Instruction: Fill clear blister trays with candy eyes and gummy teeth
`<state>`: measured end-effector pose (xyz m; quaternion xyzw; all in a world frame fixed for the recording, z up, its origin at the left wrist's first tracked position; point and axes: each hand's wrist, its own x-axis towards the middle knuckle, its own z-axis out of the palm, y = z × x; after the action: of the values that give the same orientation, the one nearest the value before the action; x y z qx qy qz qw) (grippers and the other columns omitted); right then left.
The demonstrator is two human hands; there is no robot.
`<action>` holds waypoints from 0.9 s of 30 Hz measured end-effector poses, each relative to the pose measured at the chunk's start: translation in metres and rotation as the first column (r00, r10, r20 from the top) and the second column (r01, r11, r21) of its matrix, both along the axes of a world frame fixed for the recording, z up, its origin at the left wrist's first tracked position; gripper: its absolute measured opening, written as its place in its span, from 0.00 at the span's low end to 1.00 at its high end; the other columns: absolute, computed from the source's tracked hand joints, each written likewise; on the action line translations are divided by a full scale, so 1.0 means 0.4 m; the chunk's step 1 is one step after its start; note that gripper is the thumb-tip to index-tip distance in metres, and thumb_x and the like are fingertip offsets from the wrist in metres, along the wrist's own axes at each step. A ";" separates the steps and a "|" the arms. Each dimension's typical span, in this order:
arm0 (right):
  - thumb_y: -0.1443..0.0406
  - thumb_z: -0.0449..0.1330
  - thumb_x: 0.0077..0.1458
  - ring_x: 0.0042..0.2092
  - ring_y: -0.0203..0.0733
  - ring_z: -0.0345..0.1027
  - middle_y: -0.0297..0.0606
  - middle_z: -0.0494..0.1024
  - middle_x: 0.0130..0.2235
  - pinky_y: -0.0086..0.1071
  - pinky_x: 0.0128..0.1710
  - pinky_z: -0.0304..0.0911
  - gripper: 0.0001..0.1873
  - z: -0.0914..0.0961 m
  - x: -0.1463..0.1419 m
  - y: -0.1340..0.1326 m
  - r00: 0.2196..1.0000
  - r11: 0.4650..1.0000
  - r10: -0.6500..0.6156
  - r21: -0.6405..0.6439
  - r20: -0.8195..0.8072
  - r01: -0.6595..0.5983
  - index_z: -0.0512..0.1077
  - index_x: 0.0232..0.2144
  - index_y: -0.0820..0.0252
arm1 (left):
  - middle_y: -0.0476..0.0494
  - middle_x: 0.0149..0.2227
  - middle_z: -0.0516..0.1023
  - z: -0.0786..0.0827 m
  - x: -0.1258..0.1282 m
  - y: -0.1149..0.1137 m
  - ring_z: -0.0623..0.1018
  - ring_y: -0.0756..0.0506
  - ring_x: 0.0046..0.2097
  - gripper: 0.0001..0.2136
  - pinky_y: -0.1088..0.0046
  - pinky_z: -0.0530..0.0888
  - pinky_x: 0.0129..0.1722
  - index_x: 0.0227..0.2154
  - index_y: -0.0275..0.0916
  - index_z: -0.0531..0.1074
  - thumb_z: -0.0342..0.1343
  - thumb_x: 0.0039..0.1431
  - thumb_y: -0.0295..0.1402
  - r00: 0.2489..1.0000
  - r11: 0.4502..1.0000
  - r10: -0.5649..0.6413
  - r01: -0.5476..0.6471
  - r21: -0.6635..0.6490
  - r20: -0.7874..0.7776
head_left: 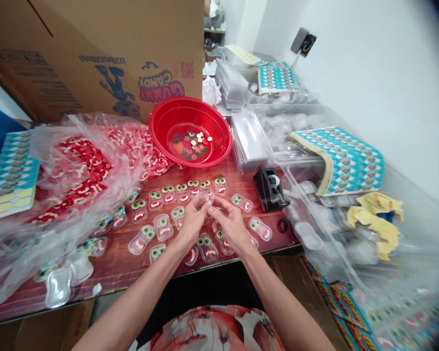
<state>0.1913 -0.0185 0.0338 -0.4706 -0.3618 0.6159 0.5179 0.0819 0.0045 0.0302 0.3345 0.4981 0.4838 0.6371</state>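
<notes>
Over the middle of the table, my left hand point(193, 218) and my right hand point(229, 220) meet, fingers pinched together on a small clear plastic tray point(204, 196). What lies inside that tray is mostly hidden by my fingers. Around and below them are several similar clear trays, such as one point(260, 228) at the right and one point(142, 239) at the left. Most hold green-and-white candy eyeballs and red-and-white candy teeth. Behind my hands stands a red basin point(154, 127) with a few candy eyeballs on its bottom.
A plastic bag of red candy teeth point(84, 163) spreads at the left, below a large cardboard box point(106, 44). Empty clear trays point(59, 287) lie front left. A black tape dispenser point(269, 195) and tape roll point(284, 225) sit right, beside a clear bin holding sticker sheets point(351, 156).
</notes>
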 end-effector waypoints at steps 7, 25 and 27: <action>0.56 0.67 0.47 0.27 0.37 0.69 0.40 0.80 0.38 0.29 0.25 0.64 0.26 -0.007 0.045 0.102 0.905 0.989 -0.137 0.008 0.404 0.146 0.73 0.47 0.62 | 0.46 0.32 0.79 -0.039 0.000 0.099 0.75 0.47 0.34 0.06 0.71 0.71 0.38 0.34 0.36 0.75 0.54 0.57 0.30 0.877 0.964 -0.009 0.135 0.230 -0.480; 0.63 0.57 0.61 0.46 0.52 0.74 0.55 0.71 0.50 0.38 0.44 0.67 0.16 -0.045 -0.001 0.248 0.063 0.981 0.068 -0.078 0.996 0.179 0.69 0.50 0.66 | 0.38 0.52 0.81 -0.041 0.017 0.340 0.75 0.35 0.57 0.16 0.52 0.64 0.58 0.50 0.46 0.77 0.48 0.65 0.32 0.239 0.826 -0.248 0.559 -0.076 -0.939; 0.63 0.57 0.62 0.46 0.52 0.74 0.53 0.72 0.49 0.38 0.44 0.67 0.16 -0.054 0.008 0.251 0.068 0.984 0.066 -0.077 0.995 0.159 0.70 0.50 0.66 | 0.36 0.48 0.82 -0.044 0.027 0.351 0.76 0.34 0.55 0.14 0.52 0.64 0.57 0.47 0.43 0.79 0.50 0.64 0.33 0.225 0.824 -0.272 0.557 -0.106 -0.936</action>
<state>0.1945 0.0821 0.0123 -0.8161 -0.5499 0.1397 0.1101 0.0927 0.1449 0.0126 0.7445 0.5914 0.0779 0.2998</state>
